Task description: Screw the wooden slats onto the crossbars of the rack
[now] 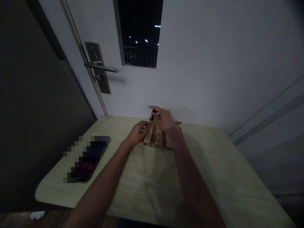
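A small wooden slatted frame (156, 136) lies near the far edge of a light wood-grain table (152, 177). My left hand (137, 133) rests at the frame's left side, fingers curled and touching its top corner. My right hand (163, 120) hovers above the frame, fingers pinched round a small dark tool (153, 114) that stands upright over the frame's upper left part. The tool's tip is hidden by my fingers.
A dark phone-like object (87, 158), blurred out, lies on the table's left side. Behind the table stands a white door with a metal lever handle (101, 67) and a narrow dark window (140, 31). A dark wall is at the left.
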The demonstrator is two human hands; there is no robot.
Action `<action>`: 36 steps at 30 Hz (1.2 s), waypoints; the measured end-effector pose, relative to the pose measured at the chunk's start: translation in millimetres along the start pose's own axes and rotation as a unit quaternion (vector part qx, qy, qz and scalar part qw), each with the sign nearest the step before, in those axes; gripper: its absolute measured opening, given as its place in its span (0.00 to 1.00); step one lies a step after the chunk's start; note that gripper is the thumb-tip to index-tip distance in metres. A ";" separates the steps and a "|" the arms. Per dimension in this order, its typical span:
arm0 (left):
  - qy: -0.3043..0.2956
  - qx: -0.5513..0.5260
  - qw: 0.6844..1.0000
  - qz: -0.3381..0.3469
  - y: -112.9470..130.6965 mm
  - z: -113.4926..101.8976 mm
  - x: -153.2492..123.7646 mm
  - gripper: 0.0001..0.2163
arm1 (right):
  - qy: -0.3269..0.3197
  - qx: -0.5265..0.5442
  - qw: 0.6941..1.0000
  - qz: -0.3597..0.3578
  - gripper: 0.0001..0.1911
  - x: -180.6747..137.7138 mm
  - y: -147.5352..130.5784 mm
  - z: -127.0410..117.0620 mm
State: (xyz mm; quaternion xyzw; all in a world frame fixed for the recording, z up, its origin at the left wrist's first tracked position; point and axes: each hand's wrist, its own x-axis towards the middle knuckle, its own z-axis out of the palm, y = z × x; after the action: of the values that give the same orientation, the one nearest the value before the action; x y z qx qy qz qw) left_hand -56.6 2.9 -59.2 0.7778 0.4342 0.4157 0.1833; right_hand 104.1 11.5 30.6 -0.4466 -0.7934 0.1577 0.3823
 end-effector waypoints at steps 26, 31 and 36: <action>0.011 -0.019 0.998 -0.052 -15.1 -6.1 -3.2 0.13 | -0.015 0.081 0.996 -0.033 0.18 -0.1 17.0 1.5; -0.051 -0.115 0.989 -0.084 -16.3 -11.7 -7.7 0.20 | -0.022 0.095 0.995 -0.020 0.17 0.4 17.7 0.1; -0.105 -0.165 0.975 -0.107 -13.9 -12.2 -8.2 0.23 | -0.019 0.081 0.996 -0.030 0.17 0.4 18.7 -0.5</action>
State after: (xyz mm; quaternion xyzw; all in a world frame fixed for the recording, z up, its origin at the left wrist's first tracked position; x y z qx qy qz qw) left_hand -76.0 3.0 -65.0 0.7250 0.4187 0.3758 0.3973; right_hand 115.3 22.1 20.1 -0.3874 -0.7983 0.2184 0.4062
